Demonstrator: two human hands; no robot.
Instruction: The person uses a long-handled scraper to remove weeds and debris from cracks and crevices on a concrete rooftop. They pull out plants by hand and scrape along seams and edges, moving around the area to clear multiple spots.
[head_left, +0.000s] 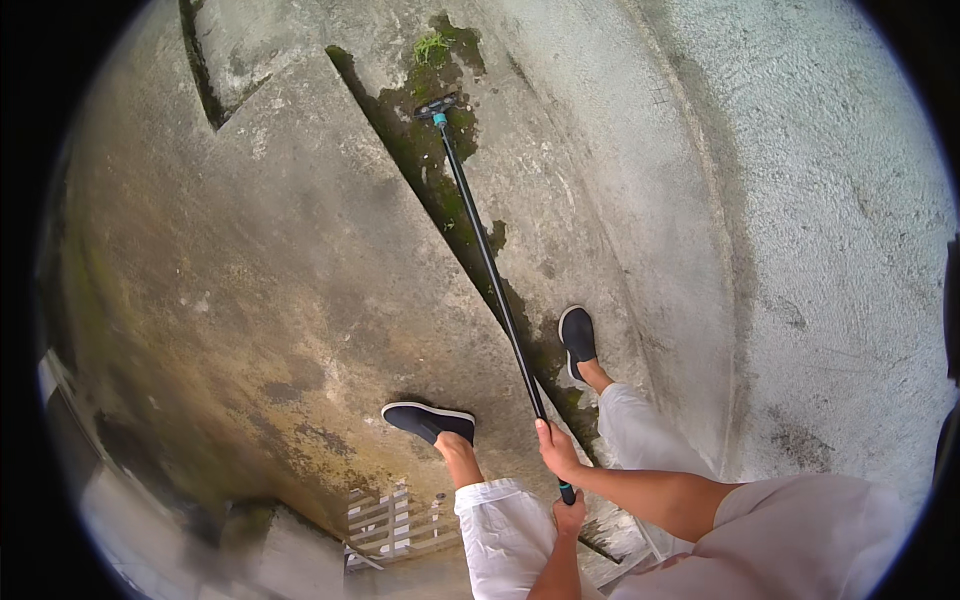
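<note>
A long-handled floor brush (490, 265) with a black pole slants from my hands up toward the top of the view. Its dark, wide head (437, 105), joined by a teal collar, rests on the mossy concrete; the underside is hidden. My right hand (558, 450) is wrapped around the pole's lower part. Below it, my left hand (569, 513) closes on the butt end, by the dark grip. Dark green moss (430, 165) runs in a strip along the pole, beside a straight concrete edge.
My feet, in dark slip-on shoes (428, 420), straddle the pole. A grass tuft (430, 46) grows just beyond the brush head. A notched concrete edge (215, 120) lies at upper left, a white slatted grating (390, 525) at lower left. Rough pale concrete (840, 250) extends on the right.
</note>
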